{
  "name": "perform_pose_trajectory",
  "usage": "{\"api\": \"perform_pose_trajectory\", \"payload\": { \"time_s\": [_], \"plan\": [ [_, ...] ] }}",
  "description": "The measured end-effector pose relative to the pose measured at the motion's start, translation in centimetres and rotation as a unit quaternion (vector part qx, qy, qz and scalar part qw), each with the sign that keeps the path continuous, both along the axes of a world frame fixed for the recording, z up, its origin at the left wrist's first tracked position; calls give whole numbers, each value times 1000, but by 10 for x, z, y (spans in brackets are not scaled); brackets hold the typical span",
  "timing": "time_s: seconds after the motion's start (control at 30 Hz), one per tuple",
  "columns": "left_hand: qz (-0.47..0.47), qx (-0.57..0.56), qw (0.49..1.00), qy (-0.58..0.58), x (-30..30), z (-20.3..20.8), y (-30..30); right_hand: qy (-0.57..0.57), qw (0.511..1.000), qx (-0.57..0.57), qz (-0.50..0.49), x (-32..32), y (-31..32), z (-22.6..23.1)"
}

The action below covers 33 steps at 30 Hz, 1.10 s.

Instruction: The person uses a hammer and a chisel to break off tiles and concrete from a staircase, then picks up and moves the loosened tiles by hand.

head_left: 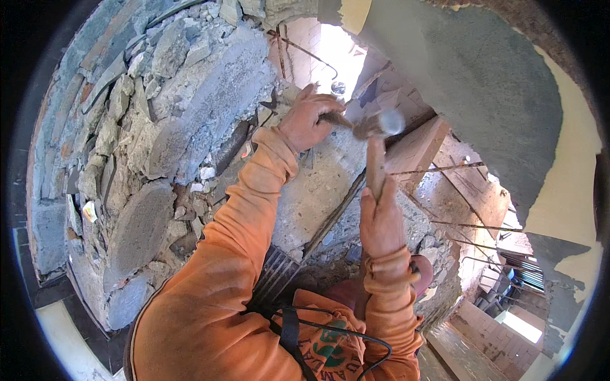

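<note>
My left hand (310,119), bare and dusty, is closed around a short chisel (335,119), one end of which pokes out toward the hammer head. Most of the chisel is hidden by my fingers. My right hand (383,221) grips the wooden handle of a hammer (376,162). The hammer's metal head is smeared by motion and is right beside the chisel's end; whether they touch I cannot tell. Both hands are over a broken concrete slab (327,187) with a rough edge.
Broken concrete and rubble (149,136) are heaped along the left. Bent rebar (457,167) sticks out across an opening at the right, with a lower level of boards and bricks (502,336) visible below. A grey plastered wall (473,82) stands at upper right. A thin black cable (356,333) hangs over my orange shirt.
</note>
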<state>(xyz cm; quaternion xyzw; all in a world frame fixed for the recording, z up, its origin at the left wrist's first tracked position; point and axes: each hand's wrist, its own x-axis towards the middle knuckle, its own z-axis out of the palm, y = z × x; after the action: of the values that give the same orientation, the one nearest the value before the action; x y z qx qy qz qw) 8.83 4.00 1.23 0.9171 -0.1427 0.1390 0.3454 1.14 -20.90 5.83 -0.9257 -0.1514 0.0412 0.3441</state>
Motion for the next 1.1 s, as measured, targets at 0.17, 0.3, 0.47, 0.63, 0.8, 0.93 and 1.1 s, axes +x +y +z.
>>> {"api": "perform_pose_trajectory", "payload": {
  "time_s": [0.17, 0.3, 0.47, 0.63, 0.8, 0.93, 1.1],
  "plan": [
    [-23, 25, 998, -49, 6, 2, -1, 139, 957, 235, -98, -11, -16, 28],
    [15, 55, 998, -19, 5, -1, -7, 172, 935, 292, -104, -31, -30, 19],
    [55, 3, 998, 3, -9, 4, -17, 102, 971, 208, -60, -58, -40, 5],
    [62, 58, 996, -22, -15, -5, -10, 64, 976, 205, -44, -34, -18, 18],
    [46, 13, 998, -51, -30, -18, -14, 14, 999, -22, 33, -9, 1, -16],
    [-5, 99, 995, 7, -17, 16, -11, 101, 984, 143, -28, -28, -6, 12],
    [1, -63, 995, -71, -9, -23, 8, 130, 961, 237, -64, -77, -47, 10]
  ]
}}
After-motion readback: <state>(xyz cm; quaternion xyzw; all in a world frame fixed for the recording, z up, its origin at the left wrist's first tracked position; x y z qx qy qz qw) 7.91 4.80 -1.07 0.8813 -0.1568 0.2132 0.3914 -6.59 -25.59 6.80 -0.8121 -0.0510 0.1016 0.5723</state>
